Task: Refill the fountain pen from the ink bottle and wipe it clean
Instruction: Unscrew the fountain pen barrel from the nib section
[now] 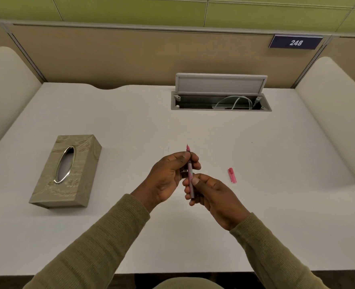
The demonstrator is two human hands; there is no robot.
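Note:
A slim pink fountain pen (190, 172) is held above the middle of the white desk (255, 205), its nib pointing away from me. My left hand (170, 178) grips the front part near the nib. My right hand (212, 195) pinches the rear barrel between thumb and fingers. The pen's pink cap (232, 175) lies on the desk to the right of my hands. No ink bottle is in view.
A beige patterned tissue box (68, 172) with an oval slot lies at the left. An open cable hatch (221, 101) with white wires sits at the back of the desk. Padded dividers flank both sides.

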